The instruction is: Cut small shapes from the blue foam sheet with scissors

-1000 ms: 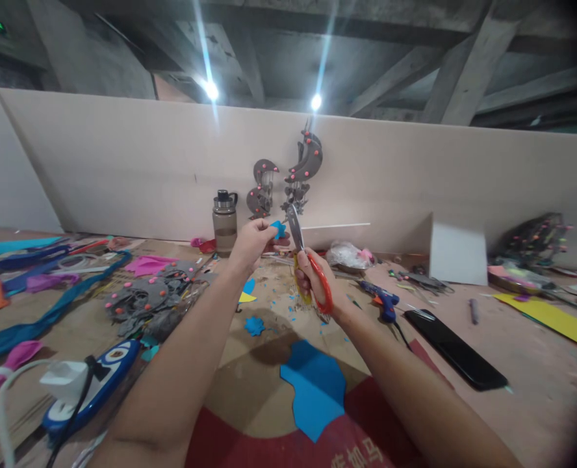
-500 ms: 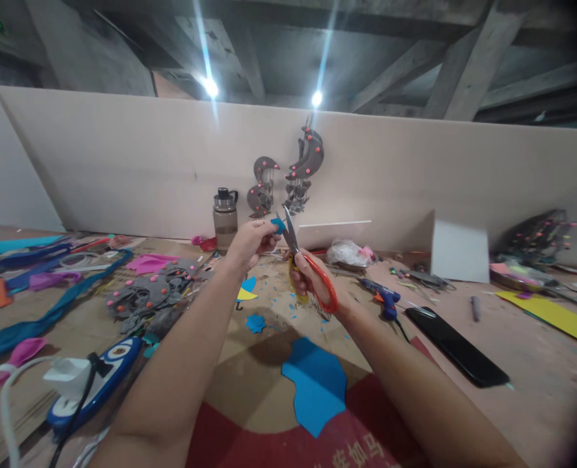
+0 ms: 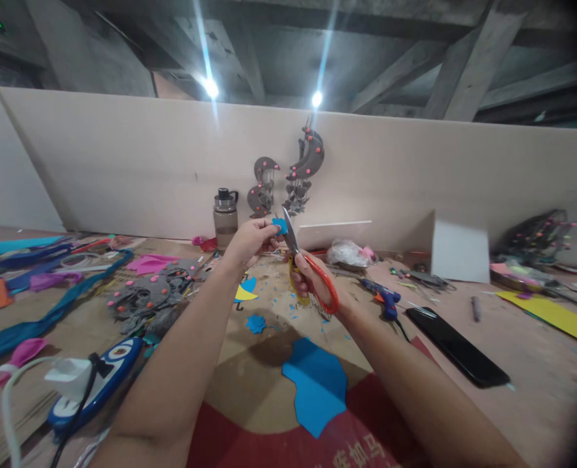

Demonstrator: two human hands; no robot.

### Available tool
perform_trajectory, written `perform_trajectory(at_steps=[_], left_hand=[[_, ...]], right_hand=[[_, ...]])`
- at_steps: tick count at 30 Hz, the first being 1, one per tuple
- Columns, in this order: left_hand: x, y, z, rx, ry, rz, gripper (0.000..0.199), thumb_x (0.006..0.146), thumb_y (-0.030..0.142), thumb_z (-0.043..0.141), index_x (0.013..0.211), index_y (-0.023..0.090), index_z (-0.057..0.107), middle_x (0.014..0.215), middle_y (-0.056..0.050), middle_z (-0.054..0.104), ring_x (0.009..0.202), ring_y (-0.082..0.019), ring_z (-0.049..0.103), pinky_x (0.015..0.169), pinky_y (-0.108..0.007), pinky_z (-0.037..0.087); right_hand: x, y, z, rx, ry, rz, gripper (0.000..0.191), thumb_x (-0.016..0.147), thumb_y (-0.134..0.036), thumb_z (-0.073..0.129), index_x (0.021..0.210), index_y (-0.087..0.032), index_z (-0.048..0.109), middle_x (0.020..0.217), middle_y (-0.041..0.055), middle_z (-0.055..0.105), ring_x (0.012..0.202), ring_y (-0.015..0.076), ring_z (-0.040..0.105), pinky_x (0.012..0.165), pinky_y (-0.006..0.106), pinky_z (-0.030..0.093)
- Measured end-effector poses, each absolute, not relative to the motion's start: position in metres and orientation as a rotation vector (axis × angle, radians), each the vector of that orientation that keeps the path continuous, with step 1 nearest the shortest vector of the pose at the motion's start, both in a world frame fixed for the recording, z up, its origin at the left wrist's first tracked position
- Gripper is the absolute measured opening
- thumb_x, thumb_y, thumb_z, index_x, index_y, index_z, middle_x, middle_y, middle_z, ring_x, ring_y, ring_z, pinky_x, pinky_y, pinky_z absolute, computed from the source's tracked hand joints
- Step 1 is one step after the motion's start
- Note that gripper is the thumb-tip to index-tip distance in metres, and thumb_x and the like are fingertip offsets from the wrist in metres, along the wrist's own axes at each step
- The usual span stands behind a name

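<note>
While the scissors [image 3: 295, 247] stand with their blades parted, the left hand [image 3: 255, 242]: thumb and fingers pinching a little blue cutout [image 3: 281, 225], raised over the worktop near the middle of my view
Blue cutout: wavy along its edge, sticking out past the fingertips toward the scissors, with a blade right beside it; whether the steel touches it I cannot tell from here
Right hand [image 3: 312, 278]: fingers wrapped round the scissors' handles, one loop red, the other yellowish, blades pointing up and slightly to the left
Below the hands: a scatter of tiny blue scraps [image 3: 293, 317], with a flower-shaped blue piece [image 3: 256, 324] lying flat, and a yellow piece [image 3: 246, 294] near the left forearm
Nearest the person: a large blue sheet [image 3: 316, 389] with an irregular outline, lying partly on brown cardboard [image 3: 240, 393] and partly on its red printed area
To the right: a blue glue gun [image 3: 388, 302] on its side, and a black phone [image 3: 457, 346] lying flat just beyond the right forearm
To the left: a heap of grey pieces [image 3: 149, 294] dotted pink and orange, and nearer, a blue-rimmed power strip [image 3: 117, 357] with a white plug [image 3: 70, 376] in it
At the back: a tinted bottle [image 3: 225, 222] upright before the pale partition [image 3: 405, 172], grey crescent ornaments [image 3: 312, 156] hanging beside it to the right
</note>
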State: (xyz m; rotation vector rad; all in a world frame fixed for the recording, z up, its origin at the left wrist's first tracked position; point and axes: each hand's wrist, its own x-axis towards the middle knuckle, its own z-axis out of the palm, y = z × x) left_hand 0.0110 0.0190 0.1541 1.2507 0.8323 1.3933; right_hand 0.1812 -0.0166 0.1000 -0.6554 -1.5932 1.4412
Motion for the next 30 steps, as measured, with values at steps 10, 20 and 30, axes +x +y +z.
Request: perform_trajectory(at_steps=[10,20,30], left_hand=[[0.0093,0.0162,0.1538,1.264,0.792,1.376,0.012,0.068,0.018,0.068,0.067,0.013,0.057,0.058,-0.002,0.060,0.047,-0.007,0.054,0.048,-0.017,0.044],[0.0095,0.0196,0.1525,1.254,0.791,1.389,0.010,0.069,0.016,0.067,0.066,0.012,0.058,0.058,-0.002,0.061,0.047,-0.007,0.053,0.049,-0.018,0.044],[0.0100,0.0215,0.1518,1.246,0.804,1.393,0.012,0.068,0.016,0.071,0.065,0.011,0.060,0.058,-0.003,0.061,0.047,-0.007,0.053,0.049,-0.018,0.044]], right_hand=[[0.1838,-0.0152,0.1004,-0.678,-1.645,1.433,0.048,0.084,-0.067,0.057,0.099,-0.022,0.048,0.065,-0.0076,0.035,0.047,0.0063,0.029,0.043,0.019,0.024],[0.1841,-0.0170,0.1023,-0.720,-1.673,1.386,0.050,0.083,-0.069,0.057,0.097,-0.022,0.048,0.066,-0.0074,0.034,0.047,0.0060,0.028,0.042,0.019,0.023],[0.1823,-0.0196,0.1060,-0.769,-1.657,1.370,0.053,0.078,-0.070,0.062,0.096,-0.022,0.047,0.063,-0.0086,0.033,0.045,0.0055,0.026,0.040,0.019,0.021]])
